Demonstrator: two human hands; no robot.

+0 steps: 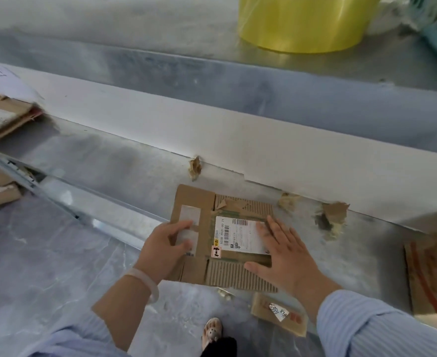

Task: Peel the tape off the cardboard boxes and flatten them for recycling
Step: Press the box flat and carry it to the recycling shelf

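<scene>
Head view | right hand (287, 253) splayed flat on box (194, 199), 3 o'clock | left hand (163, 248) loosely curved over tape (190, 215), 9 o'clock (peel low, slowly)

A pale translucent bangle (146, 280) rings the wrist behind the left fingers (182, 224). The light-blue pinstriped left sleeve (78, 338) sits far back from them. A matching right sleeve (366, 328) ends nearer the right fingers (272, 226).

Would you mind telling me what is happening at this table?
A person is pressing a flattened cardboard box against the metal table. The right hand lies flat on its shipping label. The left hand is on a pale tape strip at the left side, grip unclear. Torn tape scraps lie nearby.
</scene>
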